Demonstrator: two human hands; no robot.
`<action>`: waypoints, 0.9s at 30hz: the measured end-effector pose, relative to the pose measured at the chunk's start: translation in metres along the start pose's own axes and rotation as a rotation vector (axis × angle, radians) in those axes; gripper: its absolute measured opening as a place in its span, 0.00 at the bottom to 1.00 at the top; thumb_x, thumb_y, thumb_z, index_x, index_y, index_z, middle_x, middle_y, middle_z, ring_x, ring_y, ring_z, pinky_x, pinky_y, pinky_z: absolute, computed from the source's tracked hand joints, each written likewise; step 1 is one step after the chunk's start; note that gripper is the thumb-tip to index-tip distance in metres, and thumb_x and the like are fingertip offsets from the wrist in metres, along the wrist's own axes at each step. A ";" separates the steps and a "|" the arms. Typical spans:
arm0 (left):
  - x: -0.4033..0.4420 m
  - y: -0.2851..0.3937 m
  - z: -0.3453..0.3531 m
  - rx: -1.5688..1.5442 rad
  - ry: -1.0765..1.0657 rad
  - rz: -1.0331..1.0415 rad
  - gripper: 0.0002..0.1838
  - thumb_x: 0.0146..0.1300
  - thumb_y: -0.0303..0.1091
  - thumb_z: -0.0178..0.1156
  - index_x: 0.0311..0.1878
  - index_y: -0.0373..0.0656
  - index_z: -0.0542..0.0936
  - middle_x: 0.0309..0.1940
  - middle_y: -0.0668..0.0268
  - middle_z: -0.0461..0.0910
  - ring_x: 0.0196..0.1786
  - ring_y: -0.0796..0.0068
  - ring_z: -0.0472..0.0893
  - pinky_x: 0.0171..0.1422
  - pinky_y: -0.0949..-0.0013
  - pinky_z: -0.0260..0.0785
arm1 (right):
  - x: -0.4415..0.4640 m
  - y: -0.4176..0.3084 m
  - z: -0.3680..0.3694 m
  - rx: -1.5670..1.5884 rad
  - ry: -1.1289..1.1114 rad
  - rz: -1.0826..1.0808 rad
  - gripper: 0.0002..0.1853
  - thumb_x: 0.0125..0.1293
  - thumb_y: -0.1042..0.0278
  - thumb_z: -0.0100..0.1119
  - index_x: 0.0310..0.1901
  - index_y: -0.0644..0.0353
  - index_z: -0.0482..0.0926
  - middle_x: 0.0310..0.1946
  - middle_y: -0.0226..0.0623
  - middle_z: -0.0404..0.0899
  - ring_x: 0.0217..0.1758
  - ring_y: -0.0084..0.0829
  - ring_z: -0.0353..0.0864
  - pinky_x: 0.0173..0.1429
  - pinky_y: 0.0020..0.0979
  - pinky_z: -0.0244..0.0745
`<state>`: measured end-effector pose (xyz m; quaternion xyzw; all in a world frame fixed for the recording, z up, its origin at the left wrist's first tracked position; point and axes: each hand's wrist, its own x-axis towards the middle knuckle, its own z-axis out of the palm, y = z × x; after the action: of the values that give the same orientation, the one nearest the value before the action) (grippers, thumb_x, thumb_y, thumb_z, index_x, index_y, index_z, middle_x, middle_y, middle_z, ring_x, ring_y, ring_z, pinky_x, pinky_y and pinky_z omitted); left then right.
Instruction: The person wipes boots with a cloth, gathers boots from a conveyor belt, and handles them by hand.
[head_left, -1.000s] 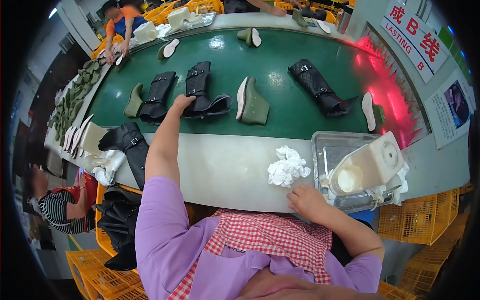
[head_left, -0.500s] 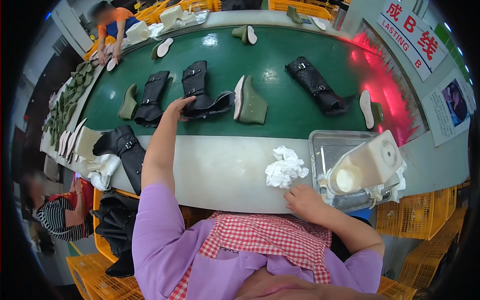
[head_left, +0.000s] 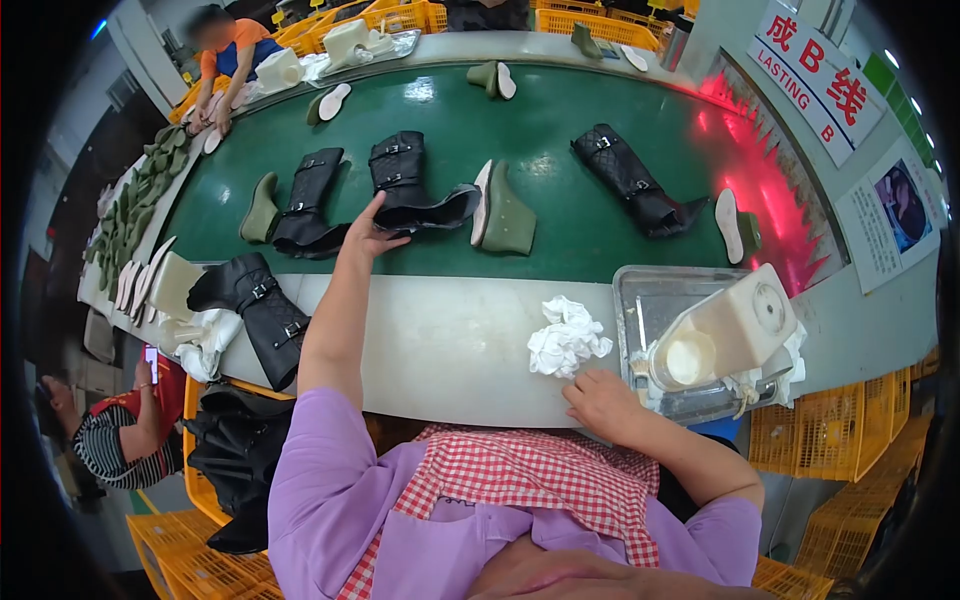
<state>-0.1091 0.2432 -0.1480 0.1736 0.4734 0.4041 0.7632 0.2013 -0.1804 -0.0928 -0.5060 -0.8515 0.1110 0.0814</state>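
My left hand point(head_left: 371, 236) is stretched over the green belt with its fingers apart, beside the lower left side of a black buckled boot point(head_left: 400, 172). Whether a fingertip still touches that boot I cannot tell. Left of it lies another black boot point(head_left: 312, 203), with a green wedge piece point(head_left: 260, 208) close by. On the right of the nearer boot, a green wedge with a pale sole point(head_left: 508, 213) lies on its side. My right hand point(head_left: 604, 403) rests at the table's front edge, fingers loosely extended and holding nothing visible, just below a crumpled white paper or cloth point(head_left: 568, 338).
A metal tray point(head_left: 628, 300) holds a glue container point(head_left: 745, 315) and a brush. More boots and green pieces lie on the belt point(head_left: 450, 120). One black boot point(head_left: 262, 300) leans over the table's left end. Yellow crates point(head_left: 820, 430) stand below; a co-worker point(head_left: 240, 55) handles pieces across the belt.
My left hand has loosened from the boot, its fingers now spread and lower along its side. My right hand stays nearly still. A person at lower left now shows a phone.
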 end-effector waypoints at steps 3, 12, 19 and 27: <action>0.005 -0.011 0.007 -0.047 0.026 0.084 0.31 0.54 0.39 0.72 0.58 0.41 0.70 0.57 0.56 0.73 0.62 0.49 0.71 0.67 0.35 0.60 | 0.001 0.000 0.001 -0.026 -0.001 0.001 0.13 0.54 0.63 0.65 0.36 0.58 0.73 0.32 0.38 0.74 0.40 0.39 0.74 0.43 0.39 0.67; -0.015 0.037 0.030 -0.179 -0.048 0.300 0.18 0.58 0.33 0.66 0.51 0.42 0.75 0.49 0.58 0.79 0.55 0.56 0.77 0.61 0.45 0.69 | 0.002 -0.001 -0.001 -0.014 -0.004 0.009 0.14 0.52 0.64 0.67 0.36 0.57 0.72 0.33 0.39 0.73 0.41 0.41 0.74 0.43 0.40 0.68; -0.042 0.125 -0.006 -0.268 -0.071 0.541 0.18 0.53 0.31 0.69 0.47 0.43 0.76 0.45 0.60 0.79 0.47 0.60 0.80 0.50 0.49 0.76 | 0.002 0.004 -0.003 0.093 -0.036 0.076 0.17 0.52 0.65 0.68 0.42 0.57 0.75 0.38 0.41 0.73 0.45 0.44 0.74 0.49 0.43 0.71; -0.059 0.263 -0.134 -0.337 0.140 0.766 0.19 0.51 0.35 0.70 0.45 0.43 0.75 0.45 0.56 0.78 0.49 0.53 0.79 0.55 0.41 0.73 | 0.005 0.006 0.005 0.098 -0.025 0.130 0.13 0.53 0.65 0.68 0.39 0.56 0.77 0.34 0.40 0.74 0.42 0.44 0.75 0.46 0.42 0.71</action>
<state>-0.3569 0.3430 -0.0094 0.1820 0.3529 0.7409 0.5417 0.2030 -0.1740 -0.0995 -0.5544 -0.8112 0.1639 0.0882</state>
